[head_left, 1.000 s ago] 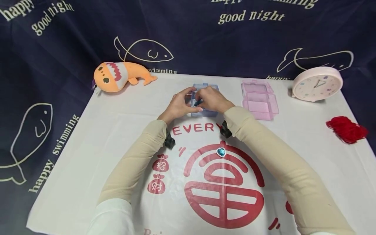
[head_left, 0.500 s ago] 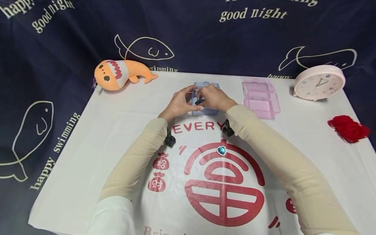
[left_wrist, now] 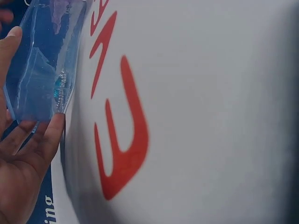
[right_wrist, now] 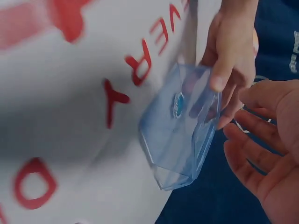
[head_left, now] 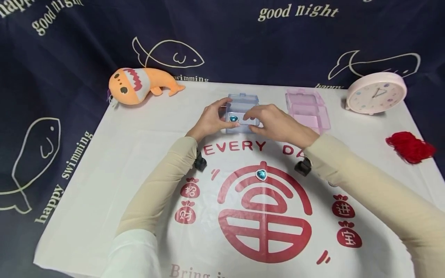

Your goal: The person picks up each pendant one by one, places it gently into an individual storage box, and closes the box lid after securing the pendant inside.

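My left hand [head_left: 210, 119] [left_wrist: 23, 172] grips the left side of an open blue transparent box [head_left: 243, 106] [left_wrist: 39, 70] [right_wrist: 173, 140], thumb on the near side and fingers on the far side. A blue gem with a silvery rim [head_left: 233, 118] [left_wrist: 60, 91] [right_wrist: 179, 105] lies inside, at the box's left end. Over the right part of the box, my right hand [head_left: 274, 121] [right_wrist: 275, 149] hovers with loosely bent, parted fingers, holding nothing. Another blue gem [head_left: 261, 175] rests on the printed sheet, nearer to me.
A pink open box [head_left: 323, 116] stands right of the blue one. Farther right are a pink clock [head_left: 376, 94] and red yarn [head_left: 410, 147]. An orange plush [head_left: 146, 85] lies at the back left. Part of a silvery-rimmed item [head_left: 332, 184] shows beside my right sleeve.
My right hand has let go of the blue gem inside the box and moved right, its fingers parting. My left hand keeps its grip on the box.
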`<state>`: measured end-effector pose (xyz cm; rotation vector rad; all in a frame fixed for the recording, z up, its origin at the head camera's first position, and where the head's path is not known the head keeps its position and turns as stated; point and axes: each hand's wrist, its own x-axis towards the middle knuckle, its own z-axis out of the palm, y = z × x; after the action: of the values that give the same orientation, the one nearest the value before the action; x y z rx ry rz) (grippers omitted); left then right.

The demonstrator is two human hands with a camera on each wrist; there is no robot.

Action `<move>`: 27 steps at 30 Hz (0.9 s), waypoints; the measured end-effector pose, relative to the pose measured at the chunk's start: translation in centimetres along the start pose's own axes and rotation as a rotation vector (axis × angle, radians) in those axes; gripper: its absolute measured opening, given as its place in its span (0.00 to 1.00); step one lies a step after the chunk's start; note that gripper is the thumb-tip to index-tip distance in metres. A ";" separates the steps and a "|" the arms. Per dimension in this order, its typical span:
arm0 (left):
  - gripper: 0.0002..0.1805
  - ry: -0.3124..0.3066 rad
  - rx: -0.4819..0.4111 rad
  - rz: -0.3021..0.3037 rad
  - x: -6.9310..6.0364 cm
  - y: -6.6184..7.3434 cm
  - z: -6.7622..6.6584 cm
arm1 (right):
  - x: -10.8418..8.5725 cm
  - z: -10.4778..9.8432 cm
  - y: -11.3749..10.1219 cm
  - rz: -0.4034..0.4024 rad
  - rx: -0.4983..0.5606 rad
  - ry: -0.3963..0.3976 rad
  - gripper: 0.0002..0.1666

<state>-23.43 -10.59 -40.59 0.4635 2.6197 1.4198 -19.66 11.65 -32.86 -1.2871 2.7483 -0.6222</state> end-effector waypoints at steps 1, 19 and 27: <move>0.48 0.001 -0.004 -0.001 0.0 0.0 -0.1 | -0.7 -0.1 -0.3 -0.008 0.002 0.004 0.15; 0.48 0.001 -0.021 -0.041 0.0 0.3 0.1 | -11.2 6.3 -2.4 0.075 0.157 -0.007 0.22; 0.50 -0.007 -0.012 -0.047 0.0 0.2 0.2 | -12.2 7.4 -2.4 0.079 0.162 0.055 0.18</move>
<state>-23.33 -10.37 -40.55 0.4023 2.5972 1.4156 -8.42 16.89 -40.32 -1.1385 2.7096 -0.8656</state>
